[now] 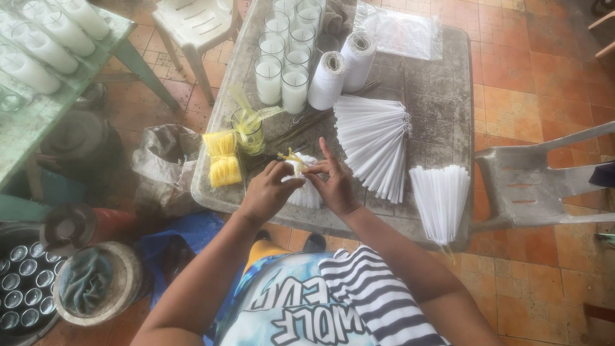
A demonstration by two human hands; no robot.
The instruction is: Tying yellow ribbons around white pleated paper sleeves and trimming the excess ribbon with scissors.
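My left hand (268,190) and my right hand (334,184) meet over the near edge of a worn grey table (435,109). Together they pinch a small fan of white pleated paper (302,187) with a thin yellow ribbon (291,157) at its top. The right index finger points up. A glass with yellow ribbon strips (248,130) stands just beyond the left hand, beside two yellow ribbon bundles (222,159).
Larger white paper fans (373,142) (440,200) lie to the right. Two white thread spools (327,80) and several glass candles (282,61) stand farther back. A grey plastic chair (544,182) is on the right, a green table with candles (38,48) on the left.
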